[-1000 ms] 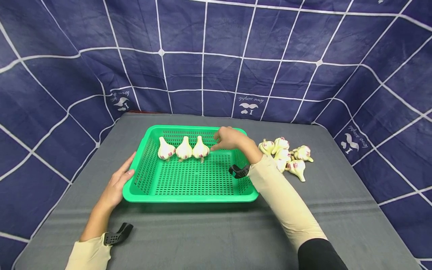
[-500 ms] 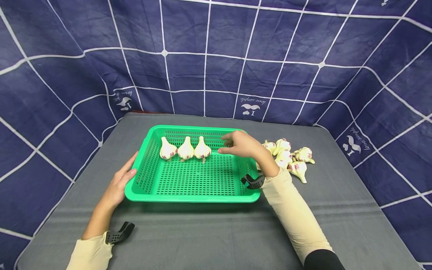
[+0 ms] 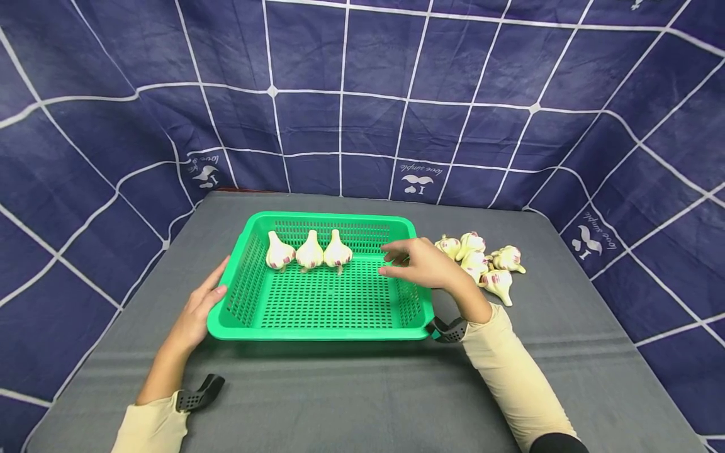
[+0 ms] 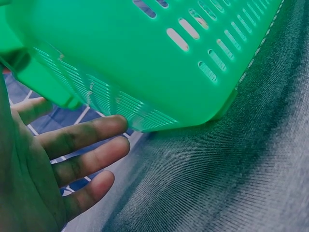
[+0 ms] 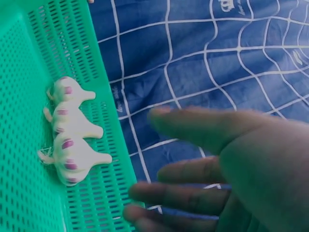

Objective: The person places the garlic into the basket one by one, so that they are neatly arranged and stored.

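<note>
Three garlic bulbs stand in a row along the back wall of a green plastic basket: a left bulb, a middle bulb and a right bulb. My left hand rests at the basket's left side, thumb by the rim; in the left wrist view its fingers are spread and fairly straight beside the wall. Over the basket's right side hovers my right hand, holding nothing. Its thumb and fingers are parted in the right wrist view, where the three bulbs show to their left.
To the right of the basket lies a loose pile of several garlic bulbs on the grey tablecloth. A blue curtain with white lines hangs behind and around the table.
My right hand has drawn away from the right bulb in the row, moving right and nearer to me. The bulbs stay in place, and my left hand keeps its spot at the basket.
</note>
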Tool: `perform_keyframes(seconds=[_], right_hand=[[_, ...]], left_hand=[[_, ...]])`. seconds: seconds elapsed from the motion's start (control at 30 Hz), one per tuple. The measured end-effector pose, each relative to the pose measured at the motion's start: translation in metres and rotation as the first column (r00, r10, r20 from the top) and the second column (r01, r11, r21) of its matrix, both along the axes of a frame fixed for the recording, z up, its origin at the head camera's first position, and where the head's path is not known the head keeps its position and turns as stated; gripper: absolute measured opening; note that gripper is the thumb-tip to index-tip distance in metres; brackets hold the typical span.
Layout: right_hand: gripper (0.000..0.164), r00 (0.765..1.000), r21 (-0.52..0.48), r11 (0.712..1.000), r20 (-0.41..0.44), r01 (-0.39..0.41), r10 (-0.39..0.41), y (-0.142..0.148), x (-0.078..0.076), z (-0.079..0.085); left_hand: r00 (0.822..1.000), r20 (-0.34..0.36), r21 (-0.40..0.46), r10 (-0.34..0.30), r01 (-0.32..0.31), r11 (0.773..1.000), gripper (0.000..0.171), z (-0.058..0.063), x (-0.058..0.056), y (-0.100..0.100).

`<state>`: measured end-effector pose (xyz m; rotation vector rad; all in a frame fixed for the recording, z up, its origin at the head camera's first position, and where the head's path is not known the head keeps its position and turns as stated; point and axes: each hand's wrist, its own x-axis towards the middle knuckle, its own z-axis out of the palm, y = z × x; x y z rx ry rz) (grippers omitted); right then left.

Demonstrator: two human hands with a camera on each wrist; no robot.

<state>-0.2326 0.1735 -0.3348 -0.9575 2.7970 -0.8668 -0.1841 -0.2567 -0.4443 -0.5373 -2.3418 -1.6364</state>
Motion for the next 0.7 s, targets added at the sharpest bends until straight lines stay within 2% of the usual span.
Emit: perform_keyframes(seconds=[0.17,0.33,0.53,0.7], right_hand=[[0.046,1.000,-0.073,0.997,0.019,-0.012,0.014,0.016,0.010,-0.003],[0.041,0.999,-0.149,0.988,-0.006,0.041,-0.042,0.032,0.019,-0.010],[0.034,0.994,-0.271,0.960,-0.069,0.069,-0.091,0.050,0.032,-0.021],[0.029,0.984,-0.306,0.945,-0.095,0.114,-0.149,0.064,0.038,-0.030]], left_hand=[[1.000,0.000,0.025,-0.014,0.014,1.000,0.050,0.000,0.000,0.000],[1.000,0.003,0.038,-0.026,0.026,0.999,0.050,-0.001,0.000,-0.001],[1.000,0.003,0.031,-0.022,0.022,0.999,0.050,-0.001,-0.001,0.001],[1.000,-0.001,0.039,-0.023,0.023,0.999,0.050,-0.002,-0.001,0.001]])
